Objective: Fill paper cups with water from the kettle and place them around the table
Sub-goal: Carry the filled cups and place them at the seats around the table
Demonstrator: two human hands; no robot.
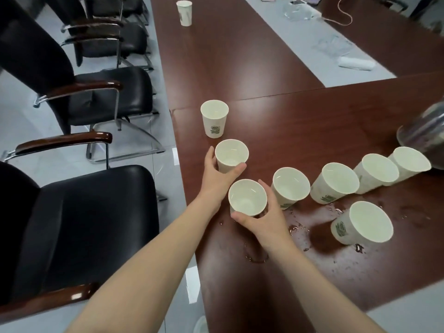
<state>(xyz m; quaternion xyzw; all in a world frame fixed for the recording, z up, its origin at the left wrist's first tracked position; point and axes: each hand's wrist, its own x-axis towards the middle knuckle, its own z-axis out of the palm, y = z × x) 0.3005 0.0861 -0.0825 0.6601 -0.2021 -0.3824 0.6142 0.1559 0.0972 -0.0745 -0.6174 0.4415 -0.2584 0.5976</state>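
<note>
Since you've got both hands wrapped on cups already, the thing to watch is where each one sits relative to the table edge: your left hand (217, 175) is curled around the white paper cup with the green logo (231, 157) at about 11 o'clock from your right, thumb on the near side and fingers round the far side, and your right hand (263, 219) is closed loosely around the nearer white paper cup (247, 197), thumb under the rim at the front. Both cups stand upright, long axis vertical, thin waxy paper that'll dent if you squeeze. Another upright cup (214, 118) sits at 12 o'clock just beyond the left one, and a far cup (184, 12) is way up the dark red-brown wooden table (240, 63). The clear glass kettle (422, 138) is off at 2 o'clock, well apart from both hands. Puddles (298, 228) on the glossy top near your right wrist look slippery, so I'd lift rather than slide.
</note>
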